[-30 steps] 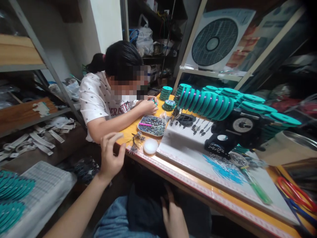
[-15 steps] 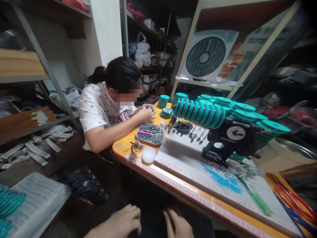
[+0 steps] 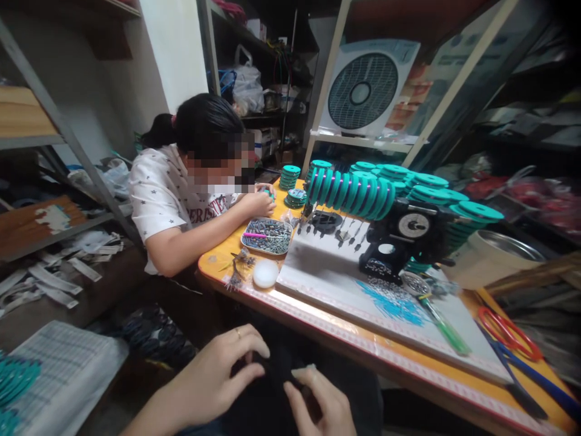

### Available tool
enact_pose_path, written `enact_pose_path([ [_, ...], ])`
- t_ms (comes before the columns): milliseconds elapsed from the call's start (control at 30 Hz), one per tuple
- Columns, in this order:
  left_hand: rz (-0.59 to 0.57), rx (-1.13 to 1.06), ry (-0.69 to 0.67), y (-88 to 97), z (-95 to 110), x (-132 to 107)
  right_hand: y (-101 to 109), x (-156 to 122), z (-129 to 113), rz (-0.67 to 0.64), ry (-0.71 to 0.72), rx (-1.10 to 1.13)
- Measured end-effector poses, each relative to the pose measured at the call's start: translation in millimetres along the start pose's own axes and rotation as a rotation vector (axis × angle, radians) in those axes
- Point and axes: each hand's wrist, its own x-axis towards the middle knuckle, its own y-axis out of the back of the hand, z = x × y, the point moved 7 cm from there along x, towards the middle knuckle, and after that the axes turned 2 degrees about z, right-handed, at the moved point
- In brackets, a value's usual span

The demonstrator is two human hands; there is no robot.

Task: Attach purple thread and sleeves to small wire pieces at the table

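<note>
My left hand (image 3: 222,372), a ring on one finger, hovers low over my lap in front of the orange table (image 3: 363,357). Its fingers curl towards the thumb in a pinch over dark cloth (image 3: 272,387). My right hand (image 3: 320,402) is close beside it, fingers bent the same way and tips nearly meeting the left hand's. Whatever they pinch is too dark to make out. Both hands are below the table's near edge and touch nothing on it.
A person in a white star-print shirt (image 3: 158,181) works at the table's left end beside a metal tray of small parts (image 3: 267,236). A white board (image 3: 340,278), teal spools (image 3: 358,191), a black dial device (image 3: 399,239), a green-handled tool (image 3: 447,333) and red scissors (image 3: 508,330) are on the table. Shelves stand left and behind.
My left hand came down from beside the table's corner to my lap next to the right hand. Both hands now curl together over the dark cloth. The view shifted slightly right.
</note>
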Motion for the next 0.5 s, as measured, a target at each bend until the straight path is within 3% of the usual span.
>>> enact_pose_path([
  [100, 0.042, -0.08, 0.025, -27.5, 3.6, 11.0, 4.1, 4.9, 3.1, -0.031, -0.043, 0.052],
  [200, 0.114, -0.129, 0.065, -45.7, -7.2, 16.8, 16.8, 6.0, 10.6, 0.003, -0.074, 0.057],
  [367, 0.213, -0.249, 0.16, -42.2, -22.3, 18.4, 40.9, -2.3, 16.4, 0.145, -0.041, 0.023],
  [500, 0.25, -0.308, 0.21, -39.4, -23.6, 18.0, 27.9, -9.0, 2.2, 0.129, 0.053, 0.006],
])
